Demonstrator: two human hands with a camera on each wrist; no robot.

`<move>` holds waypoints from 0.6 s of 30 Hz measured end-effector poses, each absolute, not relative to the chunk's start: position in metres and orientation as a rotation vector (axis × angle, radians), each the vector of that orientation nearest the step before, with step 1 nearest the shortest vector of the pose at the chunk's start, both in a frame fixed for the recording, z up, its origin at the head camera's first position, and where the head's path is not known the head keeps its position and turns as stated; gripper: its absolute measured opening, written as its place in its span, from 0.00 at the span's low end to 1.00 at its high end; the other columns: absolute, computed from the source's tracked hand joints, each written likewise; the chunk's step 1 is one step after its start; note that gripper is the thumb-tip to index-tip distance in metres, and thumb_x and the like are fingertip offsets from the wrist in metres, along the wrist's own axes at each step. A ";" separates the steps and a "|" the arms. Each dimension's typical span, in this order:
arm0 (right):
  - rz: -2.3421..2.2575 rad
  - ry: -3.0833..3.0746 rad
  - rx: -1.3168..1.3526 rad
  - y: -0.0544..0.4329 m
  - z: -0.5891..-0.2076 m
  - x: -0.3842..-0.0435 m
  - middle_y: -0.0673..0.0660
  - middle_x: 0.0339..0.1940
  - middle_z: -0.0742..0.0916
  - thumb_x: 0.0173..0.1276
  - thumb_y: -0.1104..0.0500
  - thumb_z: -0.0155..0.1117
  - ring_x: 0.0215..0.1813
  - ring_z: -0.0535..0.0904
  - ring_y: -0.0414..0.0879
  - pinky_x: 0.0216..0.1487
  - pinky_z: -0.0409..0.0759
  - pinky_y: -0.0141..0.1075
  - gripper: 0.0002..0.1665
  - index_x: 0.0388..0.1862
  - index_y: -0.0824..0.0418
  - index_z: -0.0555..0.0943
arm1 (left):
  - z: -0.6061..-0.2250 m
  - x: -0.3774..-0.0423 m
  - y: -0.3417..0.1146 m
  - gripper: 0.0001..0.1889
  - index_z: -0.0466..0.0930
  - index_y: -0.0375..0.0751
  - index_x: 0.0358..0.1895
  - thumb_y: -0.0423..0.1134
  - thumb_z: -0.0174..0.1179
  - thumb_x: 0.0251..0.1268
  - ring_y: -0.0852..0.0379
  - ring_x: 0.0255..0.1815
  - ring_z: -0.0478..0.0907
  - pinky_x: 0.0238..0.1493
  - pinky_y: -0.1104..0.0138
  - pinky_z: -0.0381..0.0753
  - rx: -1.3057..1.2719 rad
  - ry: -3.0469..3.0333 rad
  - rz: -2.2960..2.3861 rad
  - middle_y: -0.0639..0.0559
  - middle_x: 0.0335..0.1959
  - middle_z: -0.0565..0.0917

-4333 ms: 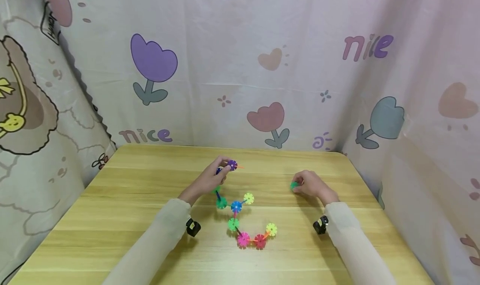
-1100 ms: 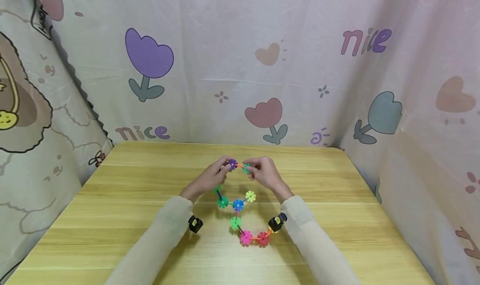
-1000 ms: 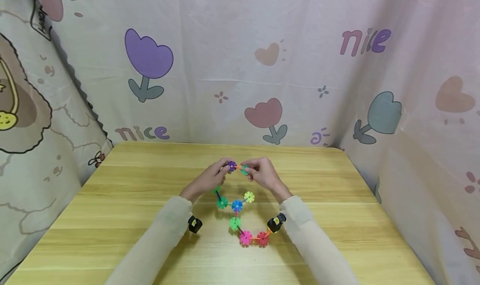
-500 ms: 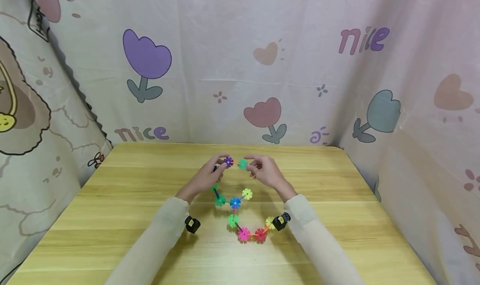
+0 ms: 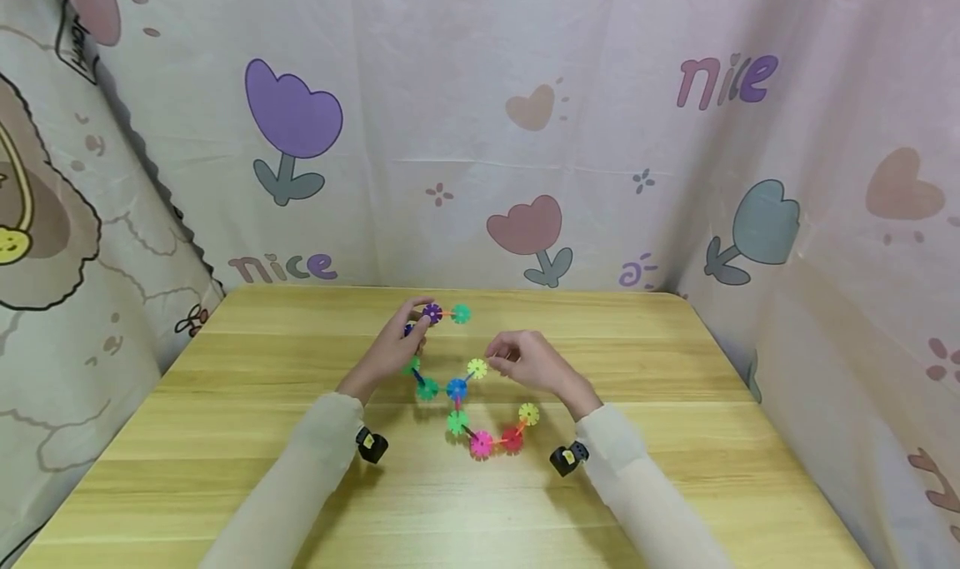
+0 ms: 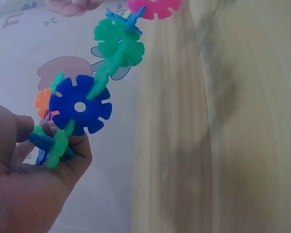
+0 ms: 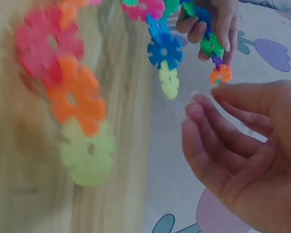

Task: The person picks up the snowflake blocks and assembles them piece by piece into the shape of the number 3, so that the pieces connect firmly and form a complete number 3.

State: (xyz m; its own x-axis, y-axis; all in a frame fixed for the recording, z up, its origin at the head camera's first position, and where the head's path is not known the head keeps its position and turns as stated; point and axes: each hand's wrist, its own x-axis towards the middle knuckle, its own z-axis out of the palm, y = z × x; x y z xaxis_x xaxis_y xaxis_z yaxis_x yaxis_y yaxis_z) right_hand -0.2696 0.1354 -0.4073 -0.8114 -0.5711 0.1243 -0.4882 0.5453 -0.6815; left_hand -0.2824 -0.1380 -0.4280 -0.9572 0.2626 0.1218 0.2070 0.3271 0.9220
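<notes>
My left hand (image 5: 392, 346) pinches a chain of notched snowflake discs near its far end, by a purple disc (image 5: 432, 313). Past the fingertips an orange piece links that disc to a green end disc (image 5: 461, 314). The rest of the chain bends toward me through a blue disc (image 5: 457, 389), a pink disc (image 5: 482, 445) and a red disc (image 5: 512, 440) to a yellow disc (image 5: 528, 414). On a short branch sits another yellow disc (image 5: 477, 369), close to my right hand (image 5: 534, 364). In the right wrist view, the right hand's fingers are loosely bent with nothing between them.
A wooden table (image 5: 675, 502) lies under both hands. A printed curtain (image 5: 420, 119) hangs behind it and along both sides. Each wrist wears a small black camera, such as the right wrist camera (image 5: 568, 458).
The right hand brought a loose green disc from the right and joined it to the chain's orange piece. It has since let go and drawn back toward me. The left hand shifted the chain left.
</notes>
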 end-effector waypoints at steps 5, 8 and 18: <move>-0.989 2.605 -0.979 0.130 -0.414 -0.260 0.59 0.36 0.90 0.74 0.62 0.66 0.34 0.80 0.40 0.39 0.80 0.28 0.06 0.43 0.64 0.86 | -0.430 -0.282 -0.139 0.24 0.56 0.48 0.79 0.44 0.39 0.87 0.41 0.40 0.75 0.34 0.69 0.78 0.393 2.547 1.746 0.34 0.60 0.72; -0.928 2.573 -1.014 0.126 -0.419 -0.256 0.54 0.34 0.89 0.73 0.62 0.67 0.35 0.80 0.39 0.39 0.81 0.29 0.04 0.40 0.62 0.86 | -0.431 -0.282 -0.139 0.24 0.56 0.48 0.79 0.44 0.39 0.87 0.41 0.41 0.76 0.34 0.69 0.78 0.360 2.555 1.754 0.32 0.62 0.71; -0.828 2.529 -1.003 0.113 -0.434 -0.247 0.53 0.35 0.87 0.59 0.66 0.79 0.37 0.84 0.40 0.39 0.83 0.25 0.12 0.34 0.61 0.81 | -0.440 -0.283 -0.139 0.24 0.52 0.48 0.79 0.43 0.35 0.88 0.41 0.43 0.77 0.38 0.68 0.78 0.227 2.557 1.814 0.30 0.60 0.69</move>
State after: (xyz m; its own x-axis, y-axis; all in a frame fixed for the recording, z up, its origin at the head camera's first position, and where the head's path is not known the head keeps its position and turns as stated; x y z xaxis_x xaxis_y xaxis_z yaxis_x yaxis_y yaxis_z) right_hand -0.2466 0.1128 -0.4345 -0.7125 -0.6991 -0.0601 -0.5281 0.5907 -0.6101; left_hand -0.2829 -0.1395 -0.4397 -0.9896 0.1164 0.0849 0.1186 0.3233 0.9388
